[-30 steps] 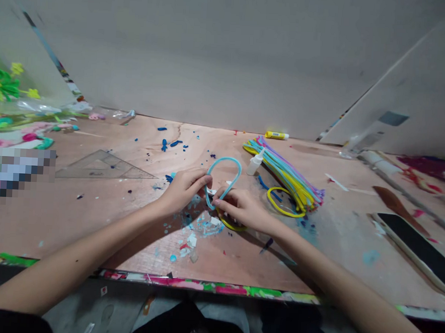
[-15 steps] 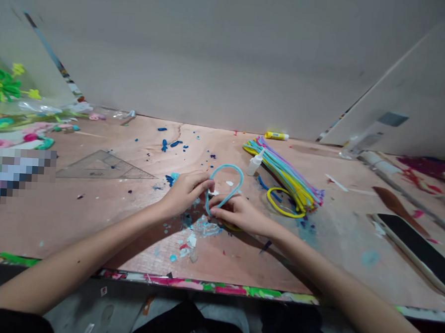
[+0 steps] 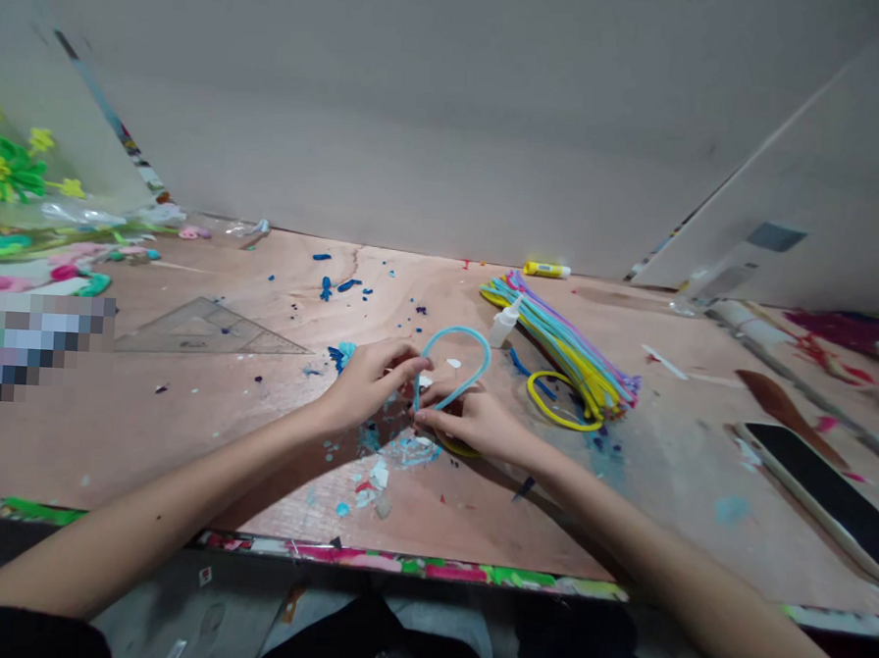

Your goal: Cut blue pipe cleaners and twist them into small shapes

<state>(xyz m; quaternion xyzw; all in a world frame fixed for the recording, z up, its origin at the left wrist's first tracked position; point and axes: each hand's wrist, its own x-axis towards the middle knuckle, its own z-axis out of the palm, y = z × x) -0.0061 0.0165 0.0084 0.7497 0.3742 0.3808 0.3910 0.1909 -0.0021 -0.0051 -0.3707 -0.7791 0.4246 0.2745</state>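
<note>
A light blue pipe cleaner (image 3: 457,328) is bent into an upright teardrop loop above the table, its ends meeting low down. My right hand (image 3: 483,422) pinches those ends between thumb and fingers. On the loop's left side, my left hand (image 3: 369,376) has its thumb and fingertips closed at the stem. A yellow pipe cleaner (image 3: 459,448) lies partly hidden under my right hand. Right of the hands are a small white squeeze bottle (image 3: 505,325) and a bundle of coloured pipe cleaners (image 3: 568,341), with a yellow loop (image 3: 553,414) beside it.
A clear set square (image 3: 208,327) lies to the left, near bright craft pieces (image 3: 66,272). At the right are a phone (image 3: 821,491) and a brown wooden tool (image 3: 789,411). A yellow glue stick (image 3: 547,270) lies by the back wall. Blue and white scraps dot the tabletop.
The light blue loop has shifted slightly to the right and looks a little wider. My hands stay in nearly the same place, still at its lower part.
</note>
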